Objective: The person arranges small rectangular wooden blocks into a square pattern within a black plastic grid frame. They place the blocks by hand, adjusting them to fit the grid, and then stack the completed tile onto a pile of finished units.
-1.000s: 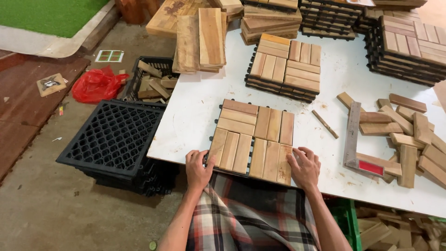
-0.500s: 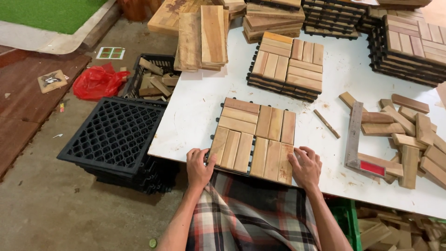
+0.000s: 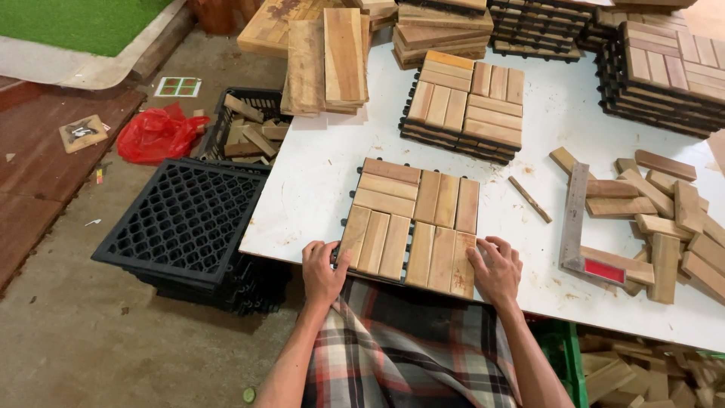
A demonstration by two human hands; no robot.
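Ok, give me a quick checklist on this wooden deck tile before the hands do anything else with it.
1. Left hand on the wooden deck tile, near-left corner: ok.
2. Right hand on its near-right corner: ok.
3. Tile lying flat on the white table: ok.
4. All slats seated in the black backing: cannot tell.
5. Loose stick apart from the tile: ok.
6. Try square apart from the right hand: ok.

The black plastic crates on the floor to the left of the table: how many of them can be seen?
2. An upturned black crate sits by the white table corner, seemingly on others. A second crate behind it holds wood scraps. More may be hidden underneath.
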